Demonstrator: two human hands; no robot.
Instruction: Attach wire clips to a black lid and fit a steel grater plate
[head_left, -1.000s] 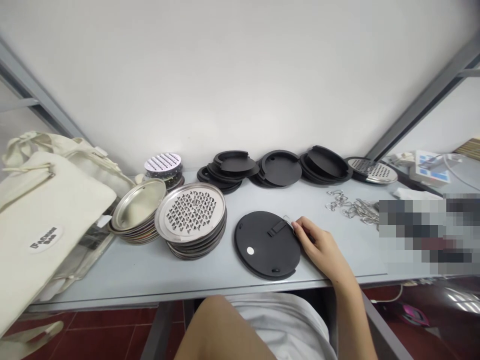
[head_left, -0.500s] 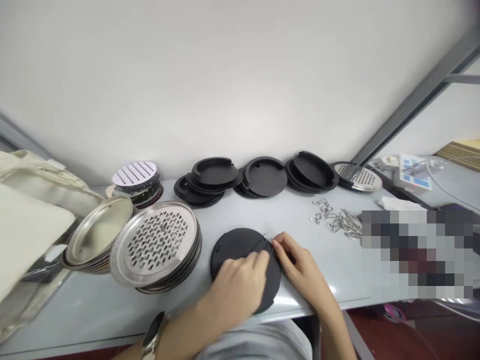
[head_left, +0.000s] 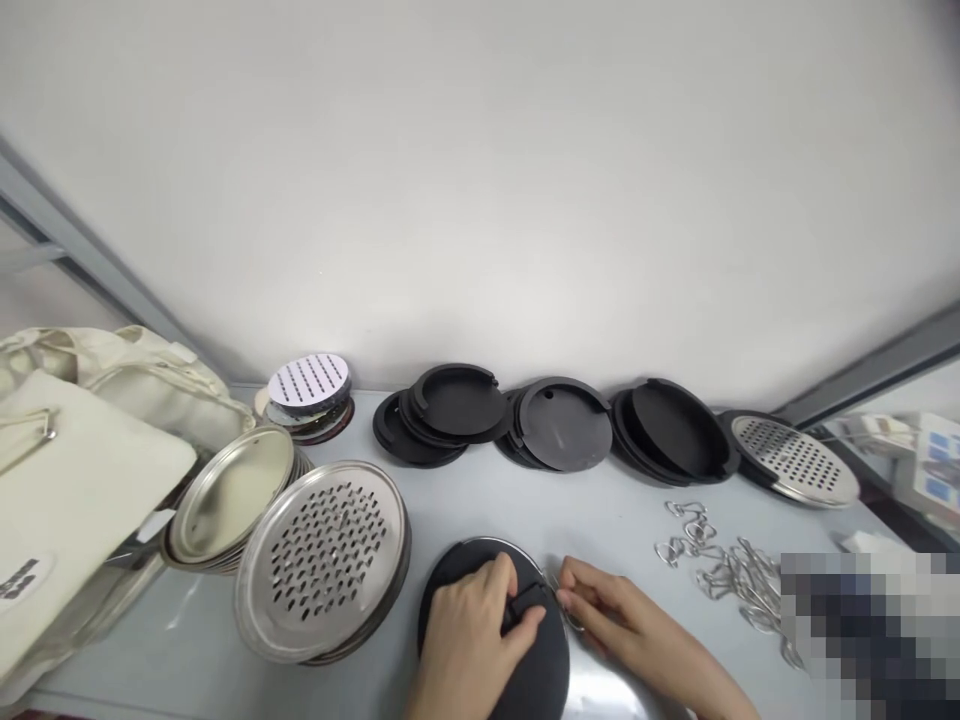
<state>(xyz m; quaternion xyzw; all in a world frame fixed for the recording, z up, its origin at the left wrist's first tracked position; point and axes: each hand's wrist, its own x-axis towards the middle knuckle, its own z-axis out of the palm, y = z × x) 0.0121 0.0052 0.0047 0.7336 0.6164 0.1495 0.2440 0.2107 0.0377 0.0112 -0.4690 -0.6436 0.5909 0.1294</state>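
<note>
A round black disc [head_left: 537,668] with a silver rim along its far edge lies at the table's front. Over its left part is my left hand [head_left: 474,632], thumb and forefinger closed around a small black tab [head_left: 526,598] on the disc. My right hand [head_left: 616,618] is at the disc's right edge, its fingertips pinching a bent wire clip [head_left: 576,624]. Further right, several loose wire clips [head_left: 727,570] lie in a heap. The disc's near edge is cut off by the frame.
Left of the disc stands a stack of metal grater discs [head_left: 330,560], beside stacked shallow metal dishes [head_left: 236,490]. Black round trays [head_left: 566,425] line the wall, with a grater in a black holder [head_left: 796,458] at right. Cream bags [head_left: 90,480] fill the left side.
The camera view has shifted, so the disc sits lower. My left hand has gone from fingers curled over the disc to gripping the black tab. My right hand stays at the disc's right edge.
</note>
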